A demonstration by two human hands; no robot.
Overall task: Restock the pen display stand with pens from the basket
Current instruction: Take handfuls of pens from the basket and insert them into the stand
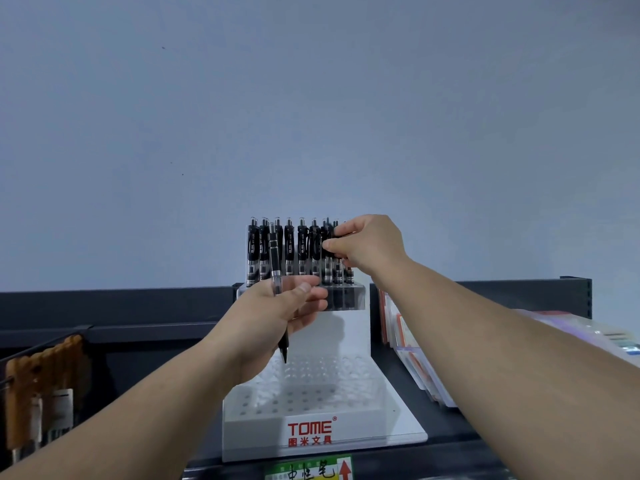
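Grip of left hand (273, 317): fingers and thumb are closed around a single pen (275, 258), which stands nearly upright, tip down and clicker up.
Grip of right hand (367, 247): thumb and fingers pinch the end pen (328, 237), at the right end of the row of pens (289, 251) on the far, upper tier.
Pen display stand (349, 337): white, standing on a dark shelf. The upper tier carries one row, and the near lower tier (311, 389) shows many holes with no pens in them.
Single pen against the stand: its tip hangs above the far holes of the lower tier and does not touch them. Its upper part crosses in front of the left part of the row.
Basket: not in view.
Step in hand, as a judgement: putting pens into holes; the right hand seems to straighten or press down the end pen.
How to do it well: hold the pen vertical, bring the tip exactly over one free hole, lower it straight until it stops, then let go. The row is tight, so one tilted pen could lean on its neighbours.
Progress, as a judgement: early, since most holes have no pen.
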